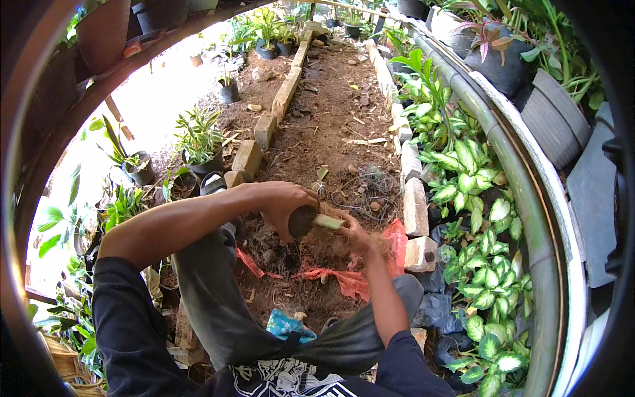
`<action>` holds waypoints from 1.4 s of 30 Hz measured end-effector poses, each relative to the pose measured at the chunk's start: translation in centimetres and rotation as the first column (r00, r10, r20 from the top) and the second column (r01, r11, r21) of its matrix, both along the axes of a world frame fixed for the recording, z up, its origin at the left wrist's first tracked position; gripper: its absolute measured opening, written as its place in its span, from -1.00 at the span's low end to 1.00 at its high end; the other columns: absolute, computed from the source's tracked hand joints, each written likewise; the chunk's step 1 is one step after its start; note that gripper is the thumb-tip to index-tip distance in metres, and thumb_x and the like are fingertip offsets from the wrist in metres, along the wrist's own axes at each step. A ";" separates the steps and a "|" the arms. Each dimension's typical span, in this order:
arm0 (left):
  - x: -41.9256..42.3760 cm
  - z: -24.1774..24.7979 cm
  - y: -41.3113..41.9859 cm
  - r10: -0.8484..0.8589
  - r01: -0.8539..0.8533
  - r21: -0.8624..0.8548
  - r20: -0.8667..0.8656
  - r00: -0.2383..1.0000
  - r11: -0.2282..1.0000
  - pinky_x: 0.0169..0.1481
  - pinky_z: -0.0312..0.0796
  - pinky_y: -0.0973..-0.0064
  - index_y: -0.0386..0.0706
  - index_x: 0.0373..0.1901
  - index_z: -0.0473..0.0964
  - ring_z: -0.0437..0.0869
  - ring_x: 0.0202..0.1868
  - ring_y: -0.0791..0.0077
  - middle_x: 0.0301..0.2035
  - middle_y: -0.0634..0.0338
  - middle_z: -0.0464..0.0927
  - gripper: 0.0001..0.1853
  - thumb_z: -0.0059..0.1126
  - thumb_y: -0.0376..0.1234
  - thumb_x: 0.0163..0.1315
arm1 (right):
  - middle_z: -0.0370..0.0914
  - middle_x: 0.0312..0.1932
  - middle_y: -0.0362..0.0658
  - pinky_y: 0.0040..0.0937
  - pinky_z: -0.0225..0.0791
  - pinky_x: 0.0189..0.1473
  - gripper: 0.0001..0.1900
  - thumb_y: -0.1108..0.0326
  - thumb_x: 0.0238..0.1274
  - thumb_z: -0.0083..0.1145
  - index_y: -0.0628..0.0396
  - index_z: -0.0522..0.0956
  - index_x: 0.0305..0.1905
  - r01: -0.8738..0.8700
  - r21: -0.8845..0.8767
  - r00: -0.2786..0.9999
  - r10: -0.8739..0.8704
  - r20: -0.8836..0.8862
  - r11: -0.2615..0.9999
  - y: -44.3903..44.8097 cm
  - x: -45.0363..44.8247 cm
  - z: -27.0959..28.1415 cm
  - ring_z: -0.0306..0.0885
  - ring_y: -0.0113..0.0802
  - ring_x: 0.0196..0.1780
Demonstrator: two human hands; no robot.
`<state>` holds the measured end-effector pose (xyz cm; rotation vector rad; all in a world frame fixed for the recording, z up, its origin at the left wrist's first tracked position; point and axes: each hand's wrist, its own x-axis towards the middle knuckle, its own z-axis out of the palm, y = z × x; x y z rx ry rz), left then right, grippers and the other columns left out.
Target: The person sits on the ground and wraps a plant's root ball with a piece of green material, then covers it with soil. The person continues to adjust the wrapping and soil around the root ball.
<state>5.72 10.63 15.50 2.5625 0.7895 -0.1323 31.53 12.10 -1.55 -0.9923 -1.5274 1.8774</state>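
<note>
My left hand [284, 204] grips a small dark round pot [301, 222], tipped on its side toward the right. Between the fingers of my right hand [356, 234] is a short, flat, pale green piece [329, 222], perhaps cut bamboo, its left end close to the pot's edge. Below both hands lies a heap of brown fibre, apparently coconut coir [331, 245]. It rests partly on a torn red plastic sheet [395, 243]. Dark loose soil [278, 252] lies under the pot. How full the pot is cannot be made out.
Bricks [416, 206] edge the dirt path [327, 134] on both sides. Tangled wire [369, 191] lies ahead of my hands. Variegated plants [466, 164] and a bamboo pole [526, 198] run along the right. Potted plants [201, 139] stand at left. A blue patterned cloth [287, 325] lies between my legs.
</note>
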 end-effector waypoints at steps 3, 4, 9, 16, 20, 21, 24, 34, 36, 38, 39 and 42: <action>-0.5 0.3 -0.1 0.006 -0.006 0.023 0.021 1.000 1.000 0.07 0.46 0.21 -0.28 0.05 0.43 0.57 0.04 0.04 0.04 0.03 0.48 -0.12 0.54 -0.11 -0.43 | 0.34 0.29 -0.01 -0.26 0.25 0.24 -0.16 -0.06 0.03 0.36 0.12 0.28 0.35 0.007 0.007 0.995 -0.008 0.104 1.000 0.5 1.1 1.3 0.33 -0.18 0.29; -0.7 0.4 -0.2 0.012 -0.012 0.031 0.016 1.000 0.999 0.07 0.46 0.21 -0.28 0.04 0.43 0.57 0.03 0.04 0.03 0.03 0.49 -0.12 0.54 -0.11 -0.43 | 0.36 0.27 -0.01 -0.26 0.27 0.21 -0.20 -0.06 0.03 0.36 0.11 0.32 0.33 0.008 0.026 0.992 -0.011 0.122 1.000 0.7 1.5 1.4 0.35 -0.18 0.27; -1.9 0.5 -0.6 0.028 -0.032 0.056 0.061 0.998 0.998 0.07 0.46 0.21 -0.32 0.05 0.44 0.58 0.02 0.06 0.00 0.00 0.51 -0.12 0.51 -0.06 -0.40 | 0.44 0.19 -0.02 -0.25 0.33 0.13 -0.29 -0.02 0.07 0.34 0.07 0.39 0.28 0.039 0.152 0.958 -0.080 0.276 0.988 2.4 4.7 0.6 0.42 -0.21 0.20; -3.2 0.8 -1.4 0.002 -0.010 0.096 0.083 0.997 0.995 0.08 0.46 0.21 -0.31 0.08 0.42 0.58 0.02 0.06 0.12 -0.01 0.45 -0.09 0.49 -0.04 -0.38 | 0.44 0.18 0.02 -0.30 0.28 0.19 -0.32 0.11 0.10 0.31 0.25 0.37 0.27 0.158 0.262 0.945 -0.223 0.240 0.952 1.6 7.7 1.4 0.40 -0.23 0.23; -3.0 1.8 -2.4 -0.087 0.062 0.194 0.121 0.989 0.979 0.02 0.48 0.18 -0.24 0.10 0.42 0.62 -0.05 0.02 0.27 0.00 0.31 -0.10 0.49 -0.05 -0.39 | 0.44 0.14 -0.09 -0.40 0.29 0.17 -0.43 0.24 0.14 0.24 0.21 0.38 0.24 0.252 0.256 0.956 -0.281 0.082 0.933 -0.1 6.1 3.7 0.40 -0.33 0.18; -2.7 2.2 -2.6 -0.079 0.064 0.164 0.085 0.993 0.984 0.00 0.49 0.16 -0.22 0.11 0.42 0.62 -0.07 0.01 0.29 0.00 0.27 -0.10 0.49 -0.05 -0.39 | 0.44 0.13 -0.13 -0.42 0.31 0.14 -0.45 0.26 0.15 0.22 0.19 0.39 0.23 0.301 0.232 0.943 -0.325 0.074 0.925 -0.6 5.4 4.4 0.41 -0.37 0.15; -2.1 3.2 -3.6 -0.092 0.084 0.153 0.040 0.995 0.985 -0.06 0.50 0.15 -0.20 0.10 0.42 0.64 -0.10 -0.01 0.38 0.02 0.10 -0.11 0.52 -0.11 -0.42 | 0.44 0.12 -0.12 -0.45 0.27 0.20 -0.46 0.28 0.16 0.21 0.20 0.37 0.22 0.295 0.150 0.953 -0.280 -0.116 0.944 -3.0 3.8 6.8 0.40 -0.37 0.17; -2.0 5.0 -5.2 -0.095 0.050 0.340 0.118 0.988 0.939 -0.10 0.50 0.18 -0.14 0.08 0.45 0.63 -0.09 0.06 0.10 0.07 0.47 -0.12 0.50 -0.14 -0.48 | 0.53 0.04 -0.13 -0.46 0.30 0.17 -0.55 0.36 0.22 0.17 0.24 0.40 0.19 0.090 0.471 0.962 -0.198 0.186 0.877 -6.8 -0.5 18.5 0.47 -0.45 0.07; -2.3 5.6 -5.2 -0.067 0.013 0.369 0.135 0.989 0.929 -0.09 0.50 0.19 -0.15 0.09 0.44 0.63 -0.10 0.08 0.05 0.09 0.49 -0.12 0.49 -0.13 -0.47 | 0.55 0.01 -0.14 -0.45 0.32 0.14 -0.58 0.35 0.21 0.18 0.24 0.44 0.15 0.041 0.600 0.935 -0.242 0.258 0.799 -6.8 -0.5 20.2 0.47 -0.47 0.05; -2.8 6.0 -5.6 -0.058 -0.022 0.425 0.174 0.983 0.905 -0.12 0.50 0.24 -0.20 0.08 0.46 0.64 -0.14 0.13 -0.04 0.15 0.52 -0.09 0.50 -0.08 -0.49 | 0.57 -0.01 -0.10 -0.42 0.31 0.15 -0.62 0.33 0.15 0.22 0.26 0.51 0.06 0.031 0.723 0.805 -0.446 0.391 0.690 -6.5 -0.8 21.4 0.48 -0.42 0.04; -3.0 6.1 -5.7 -0.069 -0.021 0.454 0.180 0.981 0.891 -0.12 0.50 0.23 -0.21 0.08 0.46 0.64 -0.14 0.12 -0.05 0.15 0.52 -0.09 0.51 -0.07 -0.49 | 0.57 0.01 -0.04 -0.39 0.30 0.18 -0.58 0.28 0.13 0.21 0.25 0.50 0.07 -0.046 0.756 0.830 -0.397 0.393 0.653 -6.5 -0.6 22.1 0.49 -0.34 0.08; -3.7 6.4 -5.9 -0.056 -0.053 0.496 0.201 0.978 0.867 -0.10 0.49 0.22 -0.22 0.07 0.46 0.63 -0.12 0.10 -0.05 0.13 0.52 -0.08 0.51 -0.06 -0.50 | 0.56 0.03 0.07 -0.35 0.28 0.22 -0.53 0.21 0.07 0.18 0.20 0.50 0.09 -0.210 0.787 0.762 -0.408 0.503 0.580 -6.1 0.1 23.8 0.51 -0.17 0.12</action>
